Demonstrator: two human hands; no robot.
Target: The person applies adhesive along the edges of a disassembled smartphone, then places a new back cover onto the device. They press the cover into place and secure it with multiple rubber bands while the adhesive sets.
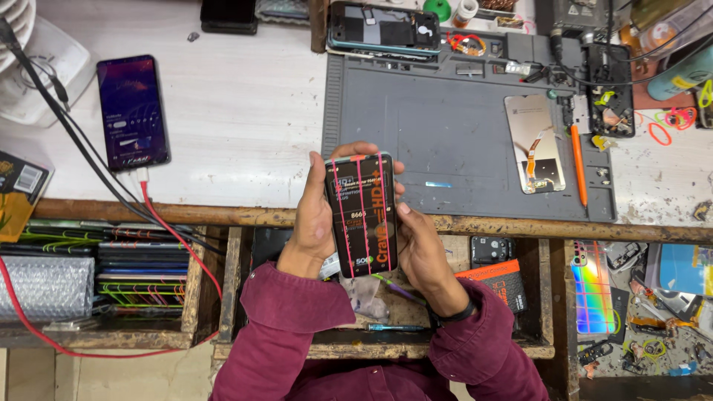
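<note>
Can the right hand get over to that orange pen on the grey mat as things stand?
Probably yes, but not freely: the right hand is busy gripping the rubber-banded phone together with the left hand. The mat between it and the orange pen looks open, with only a loose screen panel beside the pen.

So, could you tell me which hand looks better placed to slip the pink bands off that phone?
Probably the right hand: its thumb already rests at the phone's edge by the bands, while the left hand wraps and steadies it.
</note>
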